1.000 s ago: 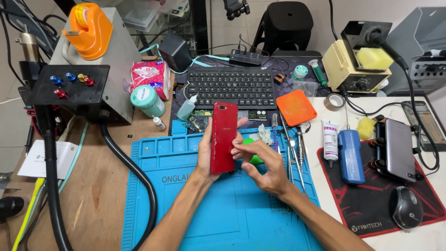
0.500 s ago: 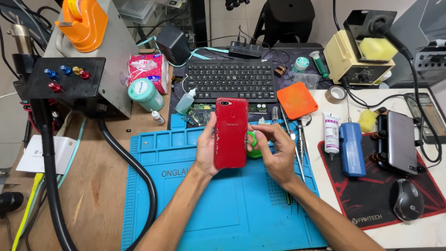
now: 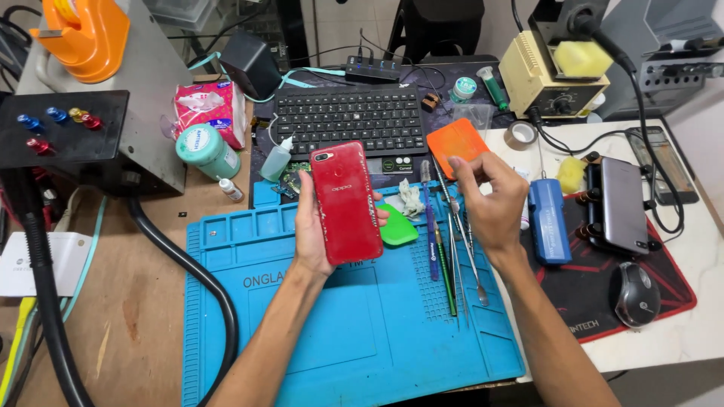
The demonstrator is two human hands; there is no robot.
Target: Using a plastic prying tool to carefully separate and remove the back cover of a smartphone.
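My left hand [image 3: 315, 234] grips a red phone [image 3: 346, 200], back side up, held upright above the blue work mat [image 3: 354, 324]. A green plastic pick [image 3: 397, 226] lies on the mat just right of the phone. My right hand [image 3: 490, 205] hovers above a row of tweezers and thin tools [image 3: 450, 234], fingers loosely curled with thumb and forefinger close together; whether it pinches anything I cannot tell. An orange pad [image 3: 457, 142] sits just beyond that hand.
A black keyboard [image 3: 351, 120] lies behind the mat. A blue tool [image 3: 548, 220], a grey phone [image 3: 622, 203] and a mouse [image 3: 634, 292] rest on the red-black mat at right. A black hose [image 3: 200, 280], teal jar [image 3: 207, 151] and soldering station [image 3: 554, 75] surround the mat.
My right hand let go of the phone's side and moved right, over the tweezers. The green pick now lies on the mat. My left hand still holds the phone.
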